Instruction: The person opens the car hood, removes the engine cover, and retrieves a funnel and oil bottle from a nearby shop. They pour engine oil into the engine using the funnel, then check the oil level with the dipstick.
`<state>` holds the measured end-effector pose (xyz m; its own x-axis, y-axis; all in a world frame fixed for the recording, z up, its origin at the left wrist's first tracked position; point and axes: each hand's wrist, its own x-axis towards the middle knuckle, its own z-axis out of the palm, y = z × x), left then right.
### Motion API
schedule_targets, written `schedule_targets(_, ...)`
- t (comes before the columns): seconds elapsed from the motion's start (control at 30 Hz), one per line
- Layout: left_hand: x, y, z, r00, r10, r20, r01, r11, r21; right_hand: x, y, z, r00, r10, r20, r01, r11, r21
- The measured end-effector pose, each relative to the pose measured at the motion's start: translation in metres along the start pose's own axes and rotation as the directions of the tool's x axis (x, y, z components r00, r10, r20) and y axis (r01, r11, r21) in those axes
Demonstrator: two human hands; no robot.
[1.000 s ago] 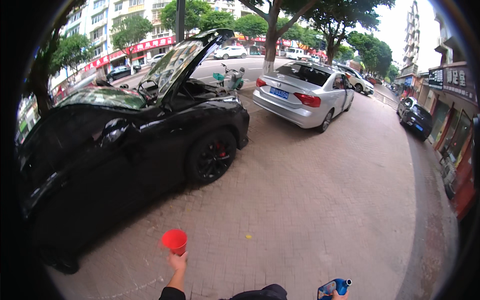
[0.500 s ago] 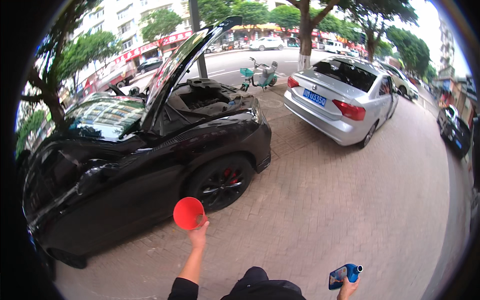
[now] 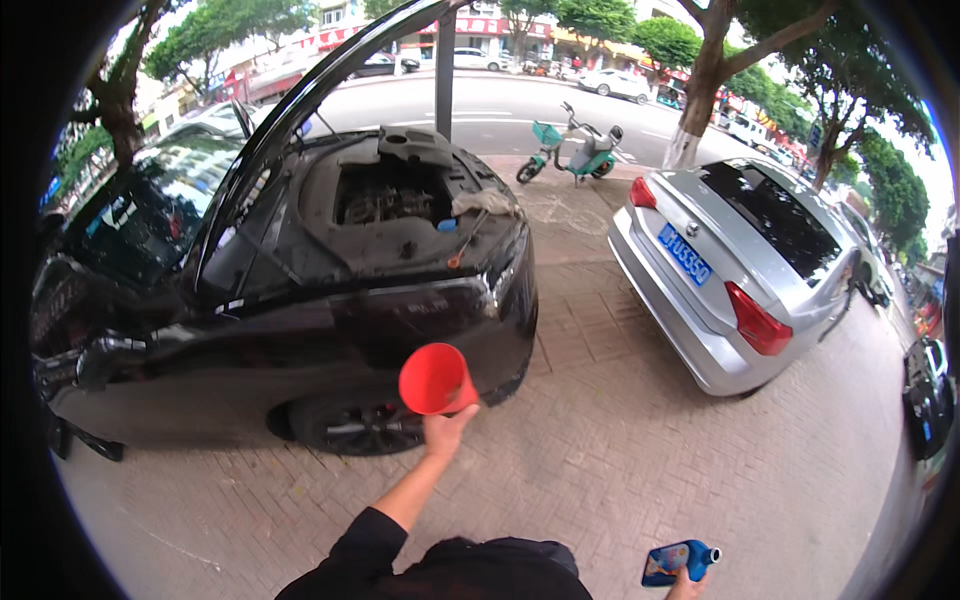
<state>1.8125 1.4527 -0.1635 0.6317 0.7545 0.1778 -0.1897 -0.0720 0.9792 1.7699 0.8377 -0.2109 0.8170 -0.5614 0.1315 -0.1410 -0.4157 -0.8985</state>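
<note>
My left hand is raised in front of the black car's front fender, wrapped round the narrow end of a red funnel. The funnel's wide mouth faces up and toward me. Low at the right, my right hand grips a blue oil bottle, tilted, its neck uncapped and pointing right. Ahead stands the black car with its hood up over the engine bay. On its front edge lie a pale rag and a thin rod with an orange end; a blue cap shows beside them.
A silver sedan is parked to the right of the black car, with brick paving between. Beyond them stand a teal scooter, a grey pole and a tree trunk by the road. Another dark vehicle is at the far right.
I have come closer to the black car, and its engine bay shows more fully. The funnel has moved right and up in view. Both hands keep their holds.
</note>
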Motion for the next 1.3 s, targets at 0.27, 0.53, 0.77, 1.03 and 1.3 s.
schedule_targets(0.27,0.192,-0.064,0.257,0.991,0.134,-0.015,-0.135,0.987,-0.092,0.28,-0.01,0.213,0.944,-0.211,0.254,0.223,0.975,-0.02)
schedule_targets(0.53,0.36,-0.047,0.343,0.962,0.05,-0.27,-0.123,0.958,-0.26,0.499,-0.158,0.501,0.902,-0.148,0.405,0.159,0.987,0.008)
schedule_targets(0.77,0.533,-0.074,0.331,0.805,0.063,-0.59,-0.317,0.886,-0.339,0.612,-0.277,0.765,0.779,-0.416,0.47,0.456,0.889,0.031)
schedule_targets(1.03,0.703,-0.025,0.22,0.372,0.347,-0.861,-0.437,0.884,0.167,0.677,-0.42,1.019,0.519,-0.392,0.76,0.349,0.908,0.231)
schedule_targets(1.3,0.791,0.003,0.066,0.053,0.522,-0.851,-0.136,0.848,0.512,0.606,-0.589,1.227,0.126,-0.523,0.843,0.495,0.769,0.403)
